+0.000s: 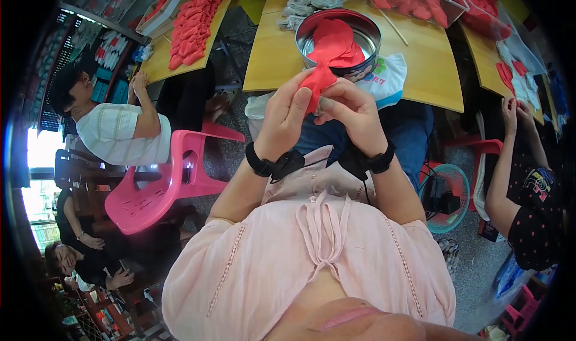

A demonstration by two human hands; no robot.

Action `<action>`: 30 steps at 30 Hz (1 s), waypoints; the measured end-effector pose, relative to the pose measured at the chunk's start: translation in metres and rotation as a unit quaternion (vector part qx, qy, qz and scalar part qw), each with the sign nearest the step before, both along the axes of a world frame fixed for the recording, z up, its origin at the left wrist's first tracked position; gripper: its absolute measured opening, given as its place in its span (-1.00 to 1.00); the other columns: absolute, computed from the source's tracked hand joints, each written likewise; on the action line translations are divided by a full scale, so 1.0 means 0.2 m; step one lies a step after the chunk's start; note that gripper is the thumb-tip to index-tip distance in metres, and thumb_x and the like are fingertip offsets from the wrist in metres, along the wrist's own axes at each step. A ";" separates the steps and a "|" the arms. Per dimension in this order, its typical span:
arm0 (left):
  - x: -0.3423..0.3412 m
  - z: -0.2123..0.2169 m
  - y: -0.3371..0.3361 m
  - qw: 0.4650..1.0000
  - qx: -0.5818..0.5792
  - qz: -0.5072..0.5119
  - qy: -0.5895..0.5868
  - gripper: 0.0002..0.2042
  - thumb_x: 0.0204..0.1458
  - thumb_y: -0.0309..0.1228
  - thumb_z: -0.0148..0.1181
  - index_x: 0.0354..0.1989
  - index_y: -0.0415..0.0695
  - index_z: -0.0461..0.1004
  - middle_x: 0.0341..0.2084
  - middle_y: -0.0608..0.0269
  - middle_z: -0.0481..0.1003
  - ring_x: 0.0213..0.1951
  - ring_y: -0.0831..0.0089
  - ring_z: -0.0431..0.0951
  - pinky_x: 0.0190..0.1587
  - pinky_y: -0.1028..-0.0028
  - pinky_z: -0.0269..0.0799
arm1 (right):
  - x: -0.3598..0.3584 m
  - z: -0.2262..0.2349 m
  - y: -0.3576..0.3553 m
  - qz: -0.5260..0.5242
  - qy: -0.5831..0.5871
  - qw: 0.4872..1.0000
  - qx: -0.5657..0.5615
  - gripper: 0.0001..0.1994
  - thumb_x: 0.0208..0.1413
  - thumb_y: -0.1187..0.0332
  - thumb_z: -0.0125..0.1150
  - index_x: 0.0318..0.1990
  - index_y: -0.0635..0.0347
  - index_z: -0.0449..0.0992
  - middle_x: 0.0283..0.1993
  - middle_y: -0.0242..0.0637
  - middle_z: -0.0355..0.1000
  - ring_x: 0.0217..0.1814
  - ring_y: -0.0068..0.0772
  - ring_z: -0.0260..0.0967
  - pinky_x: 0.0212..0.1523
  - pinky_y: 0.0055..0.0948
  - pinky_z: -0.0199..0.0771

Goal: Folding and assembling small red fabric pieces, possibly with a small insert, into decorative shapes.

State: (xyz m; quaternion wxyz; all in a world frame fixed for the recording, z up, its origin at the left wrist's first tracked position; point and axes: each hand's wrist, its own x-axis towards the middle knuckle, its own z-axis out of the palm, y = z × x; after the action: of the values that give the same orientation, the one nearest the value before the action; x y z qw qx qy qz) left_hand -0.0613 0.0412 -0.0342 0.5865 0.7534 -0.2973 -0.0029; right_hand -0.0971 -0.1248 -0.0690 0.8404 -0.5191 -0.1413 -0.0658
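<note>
Both hands were up at chest height, close together, w/ a small red fabric piece (317, 84) pinched between them. The left hand (287, 120) had its thumb and fingers closed on the piece's left edge; the right hand (354, 114) had its fingers curled shut on the right side, apparently around sth small and pale at the fingertips, too small to tell what. Held that near, the piece sat just under the head camera, probably for close finger work. Each wrist wore a black band w/ a cable running back toward the pink blouse (312, 251). The red piece was in the air, not on the tabletop (420, 59), just in front of a round metal tin (339, 41) that held more red pieces, so the supply was within short reach. Beside the tin lay a white cloth (387, 77) hanging over the tabletop's near edge, and behind it some grey crumpled pieces (303, 8). A clear bin of red pieces (420, 2) stood at the far right. Another tabletop at left carried rows of red pieces (195, 23). A person in a white top (123, 134) sat at left by a pink plastic chair (162, 185); another person's arm (504, 173) showed at right, hands raised to that tabletop's edge.
</note>
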 end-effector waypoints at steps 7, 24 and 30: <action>0.00 0.09 0.00 0.983 0.120 -0.054 -0.125 -0.55 0.29 -0.20 -0.09 0.23 -0.25 0.26 -0.06 -0.12 0.44 -0.03 0.05 0.49 0.00 0.34 0.38 | -0.01 0.03 0.03 -0.034 0.060 0.998 0.009 -0.78 0.20 0.45 0.14 -0.04 0.31 0.38 -0.30 -0.35 0.41 -0.35 -0.57 0.45 -0.39 -0.57 0.57; -0.01 -0.02 -0.01 0.992 -0.002 -0.054 0.111 -0.48 0.33 -0.12 -0.18 0.26 -0.32 0.21 -0.15 0.08 0.51 -0.16 0.43 0.49 -0.07 0.48 0.38 | -0.02 0.00 0.00 0.072 0.074 0.964 0.243 -0.77 0.21 0.41 0.11 -0.02 0.29 0.37 -0.45 -0.30 0.42 -0.51 -0.52 0.43 -0.44 -0.41 0.60; 0.01 -0.03 -0.01 0.996 -0.018 -0.035 0.084 -0.50 0.34 -0.13 -0.20 0.26 -0.29 0.24 -0.20 0.20 0.50 -0.23 0.58 0.45 -0.17 0.58 0.37 | 0.00 0.00 0.00 0.083 0.094 0.974 0.190 -0.74 0.19 0.39 0.16 -0.03 0.30 0.38 -0.32 -0.24 0.47 -0.47 -0.51 0.45 -0.38 -0.39 0.63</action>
State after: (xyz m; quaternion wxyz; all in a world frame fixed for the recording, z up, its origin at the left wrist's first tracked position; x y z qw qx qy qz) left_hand -0.0591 0.0384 -0.0400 0.6226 0.7287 -0.2735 -0.0810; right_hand -0.0970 -0.1251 -0.0682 0.9357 -0.3402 -0.0892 0.0279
